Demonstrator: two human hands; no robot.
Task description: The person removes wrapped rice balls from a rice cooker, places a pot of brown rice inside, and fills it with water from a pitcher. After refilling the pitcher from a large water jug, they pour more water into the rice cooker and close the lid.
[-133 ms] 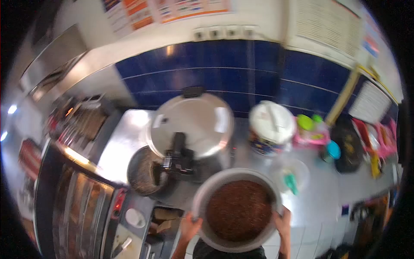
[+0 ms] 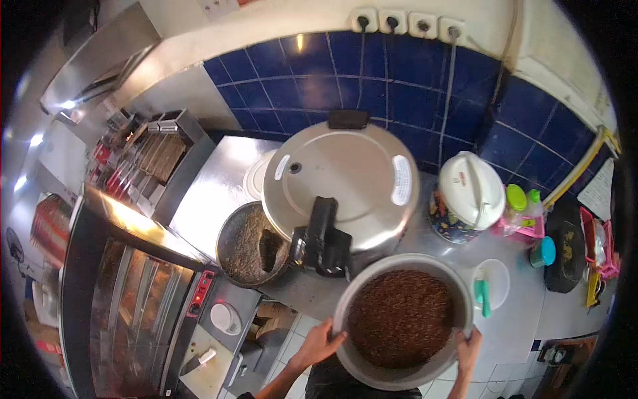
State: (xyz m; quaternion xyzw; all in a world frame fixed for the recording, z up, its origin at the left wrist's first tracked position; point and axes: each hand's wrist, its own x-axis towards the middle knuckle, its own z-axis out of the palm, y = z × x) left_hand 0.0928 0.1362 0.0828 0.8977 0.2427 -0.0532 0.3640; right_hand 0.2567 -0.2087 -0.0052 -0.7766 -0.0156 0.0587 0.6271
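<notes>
A large grey metal pot point(image 2: 350, 287) holds a brown-red grainy food, perhaps cooked rice point(image 2: 402, 318). My left hand point(image 2: 322, 342) grips the pot's left side, thumb at the rim. On the opposite side, my right hand point(image 2: 468, 346) is closed on the rim, with part of its fingers hidden behind the wall. Just beyond the pot stands a big silver cooker point(image 2: 345, 179) with a black latch handle point(image 2: 322, 243), its lid down. A dark bowl point(image 2: 229, 266) of dry grainy stuff with a black scoop point(image 2: 270, 249) sits to the cooker's left.
Right of the cooker are a white-lidded container point(image 2: 470, 189), a white bowl point(image 2: 500, 282) with a green-handled utensil point(image 2: 482, 299), and a blue-lidded jar point(image 2: 543, 253). A heated display case point(image 2: 126, 312) stands at left. Near it, a knife point(image 2: 199, 359) lies on a cutting board point(image 2: 207, 382).
My view has turned, so the whole scene sits further right in the picture and looks sharper. Both hands stay on the pot.
</notes>
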